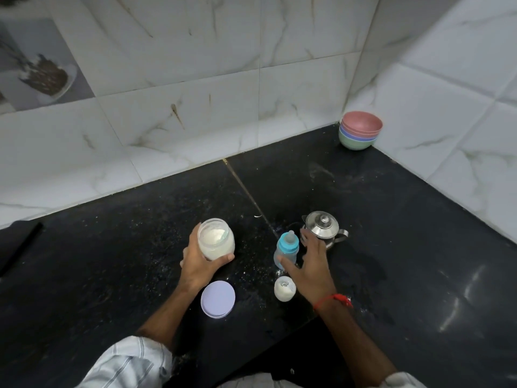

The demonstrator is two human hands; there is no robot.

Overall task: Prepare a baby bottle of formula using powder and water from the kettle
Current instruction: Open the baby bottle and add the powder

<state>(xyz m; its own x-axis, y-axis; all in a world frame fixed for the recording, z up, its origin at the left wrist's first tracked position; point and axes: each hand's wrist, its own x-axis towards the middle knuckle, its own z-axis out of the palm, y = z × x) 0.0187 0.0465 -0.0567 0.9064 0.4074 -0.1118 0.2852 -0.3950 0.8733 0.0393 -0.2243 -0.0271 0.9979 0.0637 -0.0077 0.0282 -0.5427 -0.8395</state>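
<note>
An open clear jar of white powder (216, 238) stands on the black counter (140, 233), and my left hand (200, 261) is wrapped around it. Its round pale lid (218, 299) lies flat just in front of that hand. A blue baby bottle (287, 249) with its teat on stands to the right. My right hand (312, 264) hovers beside the bottle with fingers spread, its thumb near the bottle's base. Behind that hand sits a small steel kettle (324, 228) with its lid on. A small clear bottle cap (284, 288) dusted with powder stands near my right wrist.
A stack of coloured bowls (360, 130) sits in the far corner where the two tiled walls meet. Powder is scattered on the counter around the bottle. A dark flat object (19, 247) lies at the left edge.
</note>
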